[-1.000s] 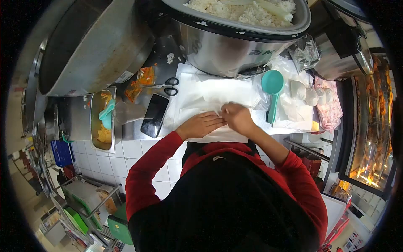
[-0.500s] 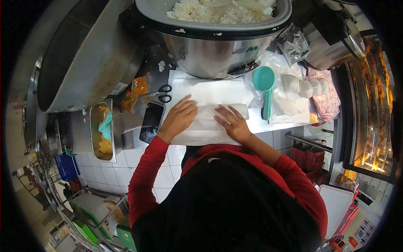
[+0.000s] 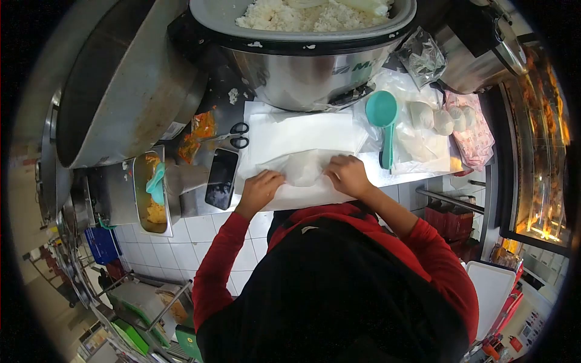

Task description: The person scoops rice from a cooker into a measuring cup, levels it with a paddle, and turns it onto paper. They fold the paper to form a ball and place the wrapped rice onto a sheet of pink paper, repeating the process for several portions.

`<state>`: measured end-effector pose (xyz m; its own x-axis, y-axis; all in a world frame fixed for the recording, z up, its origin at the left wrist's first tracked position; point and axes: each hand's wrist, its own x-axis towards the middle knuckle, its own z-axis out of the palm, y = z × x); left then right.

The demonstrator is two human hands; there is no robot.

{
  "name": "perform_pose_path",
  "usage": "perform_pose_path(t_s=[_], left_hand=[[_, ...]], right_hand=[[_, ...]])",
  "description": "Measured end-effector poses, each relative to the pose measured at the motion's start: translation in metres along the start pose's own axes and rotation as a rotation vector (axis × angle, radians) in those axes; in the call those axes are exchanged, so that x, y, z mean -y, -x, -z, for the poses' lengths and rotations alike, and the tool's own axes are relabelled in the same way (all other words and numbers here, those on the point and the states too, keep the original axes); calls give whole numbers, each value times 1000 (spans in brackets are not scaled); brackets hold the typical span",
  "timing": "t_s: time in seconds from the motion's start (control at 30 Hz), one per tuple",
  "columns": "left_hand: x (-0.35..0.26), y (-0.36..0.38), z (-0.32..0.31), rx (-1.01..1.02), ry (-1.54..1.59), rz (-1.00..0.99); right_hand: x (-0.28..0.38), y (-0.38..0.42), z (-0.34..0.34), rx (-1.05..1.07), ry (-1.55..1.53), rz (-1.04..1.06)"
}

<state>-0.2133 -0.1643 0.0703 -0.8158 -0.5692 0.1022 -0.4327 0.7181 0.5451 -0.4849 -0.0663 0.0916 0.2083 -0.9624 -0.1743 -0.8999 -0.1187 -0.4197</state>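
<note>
From the head camera we see our left hand (image 3: 260, 187) and right hand (image 3: 346, 174) pinching the near edge of a folded white paper sheet (image 3: 302, 166) — fingers curled onto it — on the counter (image 3: 200, 202) before the rice cooker (image 3: 308, 66), beside a teal scoop (image 3: 383, 118).

Food stall kitchen: big rice cooker (image 3: 302, 60), hot display (image 3: 535, 139).

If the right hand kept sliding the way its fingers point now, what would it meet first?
The right hand points left along the white paper wrapper, so it would probably first meet the left hand gripping the wrapper's other end.
</note>
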Motion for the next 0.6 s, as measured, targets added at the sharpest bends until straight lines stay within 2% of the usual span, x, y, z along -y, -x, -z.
perform_pose_path(t_s=[0.1,0.17,0.2,0.3,0.33,0.4,0.5,0.6], left_hand=[[-2,-25,4,93,57,371],[2,-47,12,186,5,566],[0,-56,8,155,-142,648],[-8,-54,11,-228,-333,181],[-11,-52,9,-268,-277,194],[-17,-50,6,-352,-167,222],[-24,-41,5,-71,183,488],[-26,-22,-15,-116,145,432]], right_hand=[[8,-37,8,162,-85,-436],[15,-43,0,-45,53,-428],[17,-47,1,-154,125,-418],[20,-47,2,-180,190,-314],[14,-48,-3,-105,129,-311],[14,-45,-9,-100,70,-302],[21,-38,-18,-142,48,-225],[31,-23,-32,-254,69,-86]])
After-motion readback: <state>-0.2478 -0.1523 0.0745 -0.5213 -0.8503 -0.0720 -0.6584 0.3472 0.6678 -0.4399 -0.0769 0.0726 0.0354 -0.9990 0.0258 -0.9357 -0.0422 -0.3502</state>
